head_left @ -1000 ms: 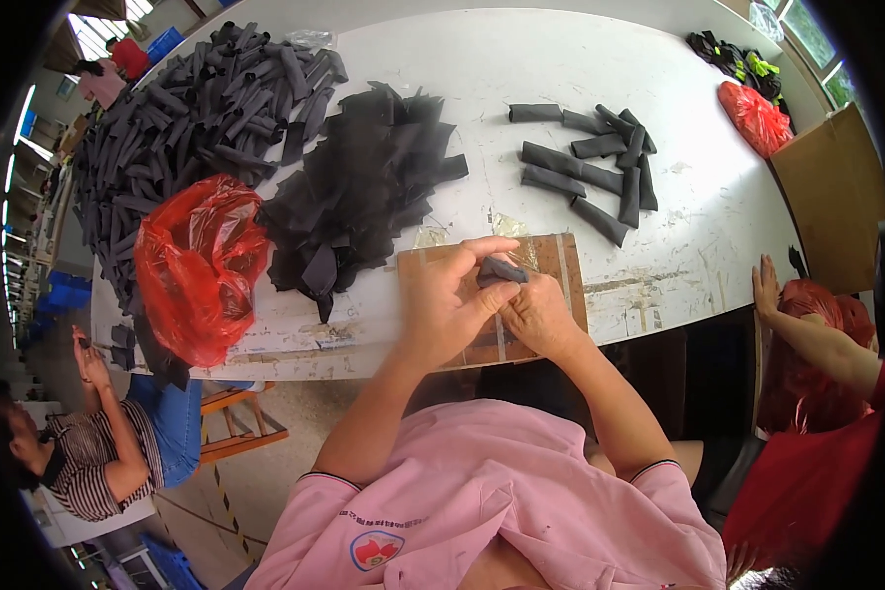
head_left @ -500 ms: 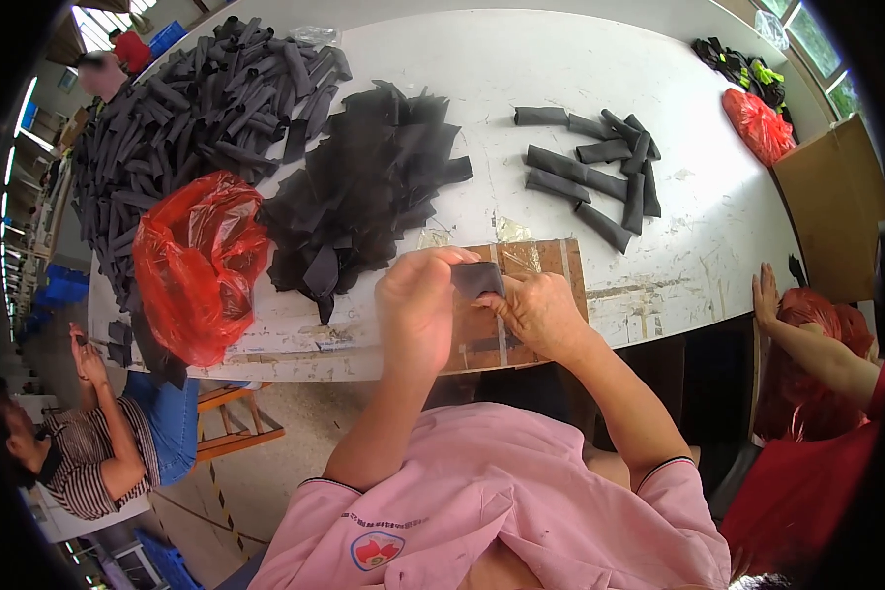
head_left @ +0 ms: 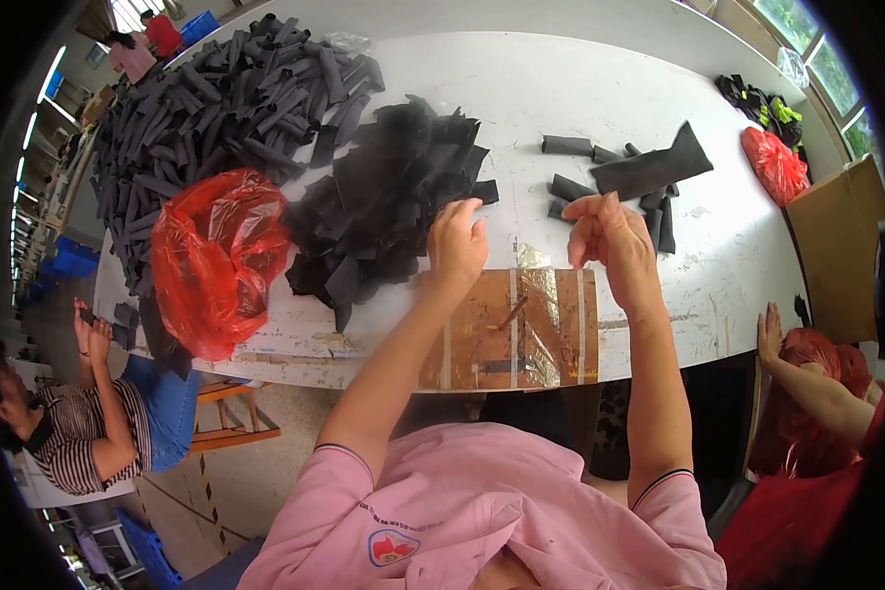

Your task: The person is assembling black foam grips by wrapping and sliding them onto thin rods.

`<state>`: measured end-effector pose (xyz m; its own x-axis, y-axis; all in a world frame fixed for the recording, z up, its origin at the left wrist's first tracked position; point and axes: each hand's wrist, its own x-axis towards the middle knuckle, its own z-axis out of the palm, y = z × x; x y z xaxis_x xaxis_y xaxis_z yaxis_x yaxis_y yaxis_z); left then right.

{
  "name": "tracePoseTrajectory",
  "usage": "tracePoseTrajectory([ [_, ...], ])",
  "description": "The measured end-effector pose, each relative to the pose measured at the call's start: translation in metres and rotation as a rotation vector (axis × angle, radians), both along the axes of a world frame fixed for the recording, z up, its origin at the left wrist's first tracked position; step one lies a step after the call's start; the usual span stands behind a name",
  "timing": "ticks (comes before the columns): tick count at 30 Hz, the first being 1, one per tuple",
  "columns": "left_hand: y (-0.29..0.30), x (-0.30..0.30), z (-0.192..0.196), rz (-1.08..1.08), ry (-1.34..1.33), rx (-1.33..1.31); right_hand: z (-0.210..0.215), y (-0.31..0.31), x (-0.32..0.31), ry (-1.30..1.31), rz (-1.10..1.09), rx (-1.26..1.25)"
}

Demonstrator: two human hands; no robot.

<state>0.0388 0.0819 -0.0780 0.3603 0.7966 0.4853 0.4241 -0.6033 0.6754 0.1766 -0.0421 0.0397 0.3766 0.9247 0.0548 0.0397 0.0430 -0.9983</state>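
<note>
Right hand is up over the white table, fingers bunched into a pinch on one end of a dark fabric sleeve piece that sticks out toward the small heap of rolled dark pieces. Left hand hovers with fingers loosely curled at the edge of the flat black fabric pile, can't tell if it's gripping any. Below both sits a taped cardboard pad. Further left there's a red plastic bag and a big mound of grey rolled tubes.
</note>
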Motion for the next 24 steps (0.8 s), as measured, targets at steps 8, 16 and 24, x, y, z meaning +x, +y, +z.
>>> tracePoseTrajectory([
  [8, 0.048, 0.031, -0.05, -0.013, 0.598, 0.291, -0.088, -0.081, -0.042, -0.06, 0.076, -0.357],
  [16, -0.038, -0.062, 0.019, -0.13, -0.659, -0.648, -0.075, -0.084, -0.087, -0.41, 0.192, -0.196],
  [24, -0.129, -0.123, 0.048, -0.464, -0.942, -1.348, -0.052, -0.059, -0.118, -0.559, -0.223, 0.222],
])
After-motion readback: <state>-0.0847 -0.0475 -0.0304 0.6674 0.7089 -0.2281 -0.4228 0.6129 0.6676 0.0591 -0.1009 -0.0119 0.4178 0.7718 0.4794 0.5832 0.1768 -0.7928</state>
